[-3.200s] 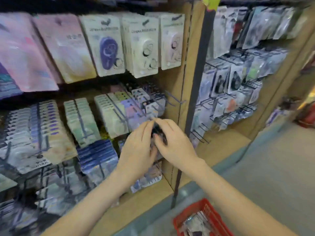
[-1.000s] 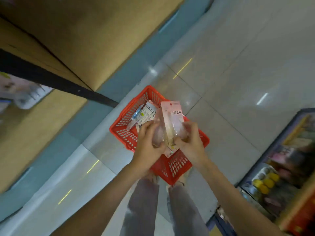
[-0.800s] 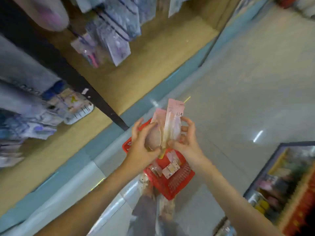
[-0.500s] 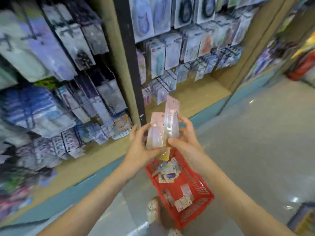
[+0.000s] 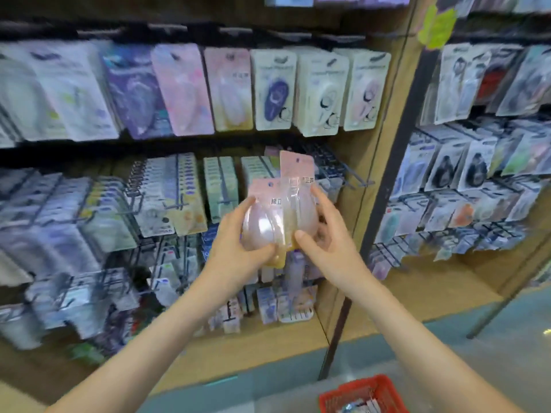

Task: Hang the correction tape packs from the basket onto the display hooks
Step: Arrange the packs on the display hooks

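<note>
Two pink correction tape packs [image 5: 280, 213] are held up together in front of the display. My left hand [image 5: 235, 248] grips the nearer pack from the left, thumb under its bulge. My right hand [image 5: 325, 236] grips the taller pack behind it from the right, thumb on the front. Black wire display hooks [image 5: 343, 174] jut out just behind and right of the packs, some of them bare. The red basket [image 5: 362, 393] sits on the floor at the bottom edge, with more packs inside.
Rows of hanging stationery packs [image 5: 185, 90] fill the shelves on both sides of a wooden divider [image 5: 384, 162]. A wooden bottom shelf [image 5: 244, 350] runs below. Grey floor lies at the lower right.
Both hands have lifted the two pink packs from the basket up to the middle hook row. My view has swung from the floor up to the display.
</note>
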Motion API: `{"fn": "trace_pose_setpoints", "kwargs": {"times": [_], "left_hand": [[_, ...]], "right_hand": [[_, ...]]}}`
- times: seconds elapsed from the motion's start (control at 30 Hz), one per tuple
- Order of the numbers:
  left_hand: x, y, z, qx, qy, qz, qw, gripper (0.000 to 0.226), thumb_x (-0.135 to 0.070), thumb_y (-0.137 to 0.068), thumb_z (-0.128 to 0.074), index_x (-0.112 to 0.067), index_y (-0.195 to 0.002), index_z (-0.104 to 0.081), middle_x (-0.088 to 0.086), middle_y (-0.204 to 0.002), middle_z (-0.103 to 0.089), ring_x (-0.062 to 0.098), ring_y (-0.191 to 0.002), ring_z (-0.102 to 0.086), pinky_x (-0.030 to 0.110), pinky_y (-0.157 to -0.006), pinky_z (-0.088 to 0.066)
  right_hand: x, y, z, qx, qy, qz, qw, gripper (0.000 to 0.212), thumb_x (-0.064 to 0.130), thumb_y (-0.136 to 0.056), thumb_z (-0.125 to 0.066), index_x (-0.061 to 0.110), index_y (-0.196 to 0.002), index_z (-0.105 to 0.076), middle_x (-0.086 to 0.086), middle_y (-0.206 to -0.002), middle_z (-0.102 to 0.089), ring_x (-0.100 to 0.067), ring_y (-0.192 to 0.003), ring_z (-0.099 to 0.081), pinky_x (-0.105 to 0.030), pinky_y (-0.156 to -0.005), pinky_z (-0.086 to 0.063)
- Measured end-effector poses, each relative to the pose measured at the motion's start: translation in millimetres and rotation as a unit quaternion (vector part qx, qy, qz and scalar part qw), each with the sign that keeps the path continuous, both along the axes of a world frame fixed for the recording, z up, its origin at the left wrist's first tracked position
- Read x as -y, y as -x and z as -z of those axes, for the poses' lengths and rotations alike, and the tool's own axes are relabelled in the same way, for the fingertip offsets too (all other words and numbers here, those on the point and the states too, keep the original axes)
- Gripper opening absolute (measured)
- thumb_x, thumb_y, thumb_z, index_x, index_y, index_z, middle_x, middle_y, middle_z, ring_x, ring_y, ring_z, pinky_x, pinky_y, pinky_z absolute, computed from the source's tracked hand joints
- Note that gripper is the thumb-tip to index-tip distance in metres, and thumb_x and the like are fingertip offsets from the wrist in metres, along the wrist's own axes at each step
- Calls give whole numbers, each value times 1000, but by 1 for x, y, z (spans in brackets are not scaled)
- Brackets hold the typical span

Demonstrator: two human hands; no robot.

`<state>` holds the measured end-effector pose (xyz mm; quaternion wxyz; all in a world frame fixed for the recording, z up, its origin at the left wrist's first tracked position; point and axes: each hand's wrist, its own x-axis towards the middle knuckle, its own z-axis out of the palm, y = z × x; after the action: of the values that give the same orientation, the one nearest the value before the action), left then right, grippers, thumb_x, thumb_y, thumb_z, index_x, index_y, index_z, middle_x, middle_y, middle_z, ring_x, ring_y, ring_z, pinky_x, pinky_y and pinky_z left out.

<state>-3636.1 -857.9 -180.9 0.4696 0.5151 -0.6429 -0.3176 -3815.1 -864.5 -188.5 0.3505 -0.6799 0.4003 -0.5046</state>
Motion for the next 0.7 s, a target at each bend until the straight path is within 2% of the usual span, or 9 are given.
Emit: {"fn": "trace_pose_setpoints", "kwargs": {"times": [0.07, 0.1, 0.17, 0.23, 0.33, 0.43, 0.53, 0.7], "left_hand": [[11, -34, -19, 23, 56, -17, 998, 79, -23, -74, -74, -46, -135, -30, -11, -135, -37, 2, -127, -37, 21, -108, -36], [17, -50, -27, 28, 76, -24, 996, 78, -25, -72, -72, -46, -134, -30, -10, -133, -37, 3, -127, -37, 22, -108, -36], [30, -78, -42, 31, 104, -36, 993, 79, -21, -72, -73, -46, -133, -30, -10, -134, -36, 1, -128, -36, 26, -110, -34], [42, -98, -55, 43, 130, -38, 990, 79, -10, -79, -73, -42, -137, -29, -10, -138, -33, -9, -124, -31, 11, -107, -28], [58, -113, -70, 52, 160, -55, 984, 80, -7, -81, -71, -39, -140, -27, -10, -138, -31, -21, -111, -31, -8, -91, -22], [70, -113, -81, 53, 166, -57, 983, 82, -12, -82, -71, -32, -148, -27, -12, -139, -29, -15, -117, -26, -12, -88, -17], [79, -111, -87, 47, 175, -57, 982, 83, -16, -84, -72, -30, -150, -24, -13, -141, -26, -11, -123, -24, -6, -94, -17], [91, -107, -90, 35, 179, -70, 981, 83, -16, -85, -71, -29, -151, -22, -18, -136, -24, -15, -120, -22, -10, -88, -15]], "right_hand": [[22, -29, -22, -53, 51, 33, 997, 67, 37, -91, -60, 68, -133, -19, 23, -130, -35, 11, -119, -40, -18, -101, -38], [33, -43, -31, -67, 81, 49, 993, 67, 33, -92, -60, 65, -133, -18, 24, -124, -35, 17, -110, -40, -9, -95, -36], [55, -65, -46, -78, 136, 86, 984, 66, 28, -91, -61, 58, -135, -21, 23, -118, -35, 19, -102, -39, -1, -85, -33], [73, -82, -56, -79, 161, 117, 977, 66, 21, -92, -61, 46, -142, -25, 14, -116, -37, 18, -97, -40, -1, -82, -34], [90, -93, -72, -87, 179, 158, 967, 66, 15, -93, -60, 28, -149, -27, 1, -118, -36, 24, -91, -38, 3, -79, -31], [100, -94, -84, -112, 190, 167, 961, 65, 13, -94, -59, 22, -150, -29, -1, -120, -35, 27, -89, -37, 5, -78, -28], [110, -93, -90, -127, 195, 174, 957, 65, 16, -94, -60, 24, -151, -29, 1, -122, -34, 26, -92, -36, 5, -77, -28], [122, -93, -98, -135, 208, 168, 954, 68, 18, -93, -60, 26, -152, -27, 4, -122, -33, 27, -90, -37, 5, -78, -29]]}}
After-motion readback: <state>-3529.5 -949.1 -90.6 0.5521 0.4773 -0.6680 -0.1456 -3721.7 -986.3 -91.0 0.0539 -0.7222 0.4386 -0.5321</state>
